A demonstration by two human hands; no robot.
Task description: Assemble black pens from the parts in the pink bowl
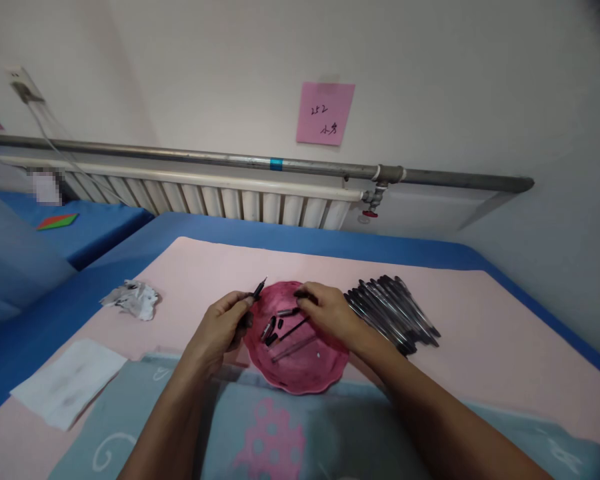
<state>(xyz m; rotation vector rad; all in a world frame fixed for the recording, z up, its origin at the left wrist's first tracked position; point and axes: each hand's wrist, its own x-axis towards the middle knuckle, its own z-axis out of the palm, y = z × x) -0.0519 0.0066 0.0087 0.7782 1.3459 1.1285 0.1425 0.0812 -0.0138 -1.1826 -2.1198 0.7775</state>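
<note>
A pink plate [305, 377] with a wavy rim lies in front of me. On it are small black pen parts [269, 329], a thin dark refill [293, 330] and a clear pen barrel [295, 348]. Over the plate's left edge, my left hand [229, 322] is closed on a dark pen piece [260, 289] whose thin tip points up. My right hand [327, 310] is above the plate's right side, its fingers pinched on something small and dark that they mostly hide. Just right of that hand lies a row of clear pens with black caps [393, 310].
Crumpled tissue [135, 299] and a stained white cloth [73, 380] lie to the left on the pink table cover [485, 333]. A patterned blue cloth [280, 440] covers the near side. Behind the table are a radiator [250, 203] and a metal pipe [205, 157].
</note>
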